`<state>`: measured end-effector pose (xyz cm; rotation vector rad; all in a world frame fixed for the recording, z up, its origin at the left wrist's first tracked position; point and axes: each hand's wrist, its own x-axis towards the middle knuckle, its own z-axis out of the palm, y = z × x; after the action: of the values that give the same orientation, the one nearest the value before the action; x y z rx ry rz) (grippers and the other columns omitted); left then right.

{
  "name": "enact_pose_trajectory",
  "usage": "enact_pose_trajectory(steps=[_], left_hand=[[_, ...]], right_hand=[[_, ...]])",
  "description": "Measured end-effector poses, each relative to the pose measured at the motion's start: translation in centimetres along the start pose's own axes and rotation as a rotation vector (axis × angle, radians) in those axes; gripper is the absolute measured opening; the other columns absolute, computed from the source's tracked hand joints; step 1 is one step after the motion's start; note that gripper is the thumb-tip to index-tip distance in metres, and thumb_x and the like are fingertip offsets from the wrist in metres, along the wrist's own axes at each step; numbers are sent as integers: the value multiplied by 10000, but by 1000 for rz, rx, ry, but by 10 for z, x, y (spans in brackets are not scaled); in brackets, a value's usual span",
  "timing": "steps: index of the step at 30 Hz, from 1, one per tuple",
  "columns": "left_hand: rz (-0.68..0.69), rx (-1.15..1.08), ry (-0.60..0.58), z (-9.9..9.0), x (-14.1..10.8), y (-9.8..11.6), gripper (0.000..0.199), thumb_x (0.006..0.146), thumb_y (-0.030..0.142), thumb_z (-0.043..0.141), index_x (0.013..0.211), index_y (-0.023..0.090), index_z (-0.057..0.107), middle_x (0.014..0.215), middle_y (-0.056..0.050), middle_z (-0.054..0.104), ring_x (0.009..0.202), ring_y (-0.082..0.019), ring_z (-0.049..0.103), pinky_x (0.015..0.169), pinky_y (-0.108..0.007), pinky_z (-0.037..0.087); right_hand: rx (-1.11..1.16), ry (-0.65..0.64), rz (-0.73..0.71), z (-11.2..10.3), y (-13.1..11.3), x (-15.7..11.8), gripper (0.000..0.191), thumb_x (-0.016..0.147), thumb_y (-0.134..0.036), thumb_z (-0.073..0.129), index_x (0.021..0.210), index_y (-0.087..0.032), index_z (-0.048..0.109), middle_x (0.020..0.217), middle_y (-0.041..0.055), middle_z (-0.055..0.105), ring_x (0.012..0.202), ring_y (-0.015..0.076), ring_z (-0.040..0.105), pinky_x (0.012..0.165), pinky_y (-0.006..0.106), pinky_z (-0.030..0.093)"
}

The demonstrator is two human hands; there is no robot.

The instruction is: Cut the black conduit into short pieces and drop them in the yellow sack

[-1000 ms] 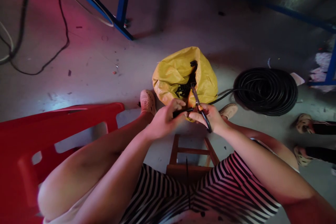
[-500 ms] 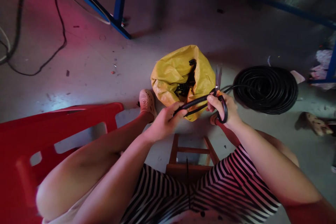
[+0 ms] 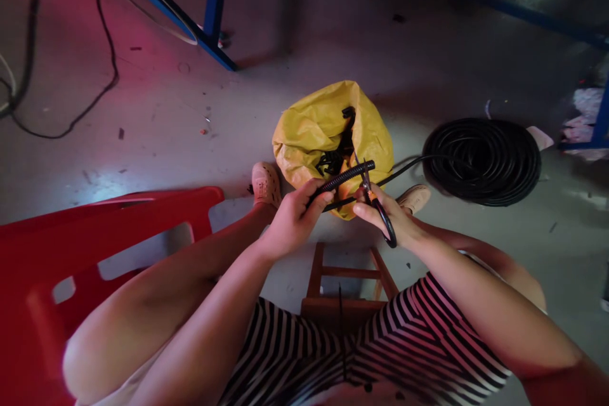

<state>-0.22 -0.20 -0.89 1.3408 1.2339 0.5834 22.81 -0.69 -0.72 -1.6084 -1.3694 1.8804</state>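
Holding the ribbed black tube (image 3: 344, 177), the left hand (image 3: 295, 210) has fingers and thumb closed on its near part in the head view. From that grip the tube extends up and to the right, above the yellow bag (image 3: 307, 127). The right hand (image 3: 387, 216) is clamped around the scissors (image 3: 373, 197), whose blades lie at the tube near its far end. A thinner cable (image 3: 405, 168) runs from the coil (image 3: 511, 162) past the right hand toward the left hand.
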Motion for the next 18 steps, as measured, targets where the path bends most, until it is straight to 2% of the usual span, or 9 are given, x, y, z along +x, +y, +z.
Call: enact_pose_trajectory(steps=[9, 18], left_hand=[[1, 17, 29, 0, 1, 2, 259, 1023, 378, 533, 1055, 133, 611, 819, -11, 575, 735, -140, 494, 701, -276, 441], [14, 54, 49, 1, 0, 3, 278, 1021, 394, 549, 1111, 142, 627, 903, -45, 676, 808, -170, 599, 754, -286, 499]], right_hand=[[-79, -35, -12, -1, -1, -4, 613, 824, -817, 631, 930, -229, 490, 842, 4, 530, 769, 189, 514, 704, 334, 373], [-137, -25, 45, -1, -9, -5, 620, 814, -822, 636, 917, -228, 490, 805, 1, 536, 729, 180, 509, 655, 316, 362]])
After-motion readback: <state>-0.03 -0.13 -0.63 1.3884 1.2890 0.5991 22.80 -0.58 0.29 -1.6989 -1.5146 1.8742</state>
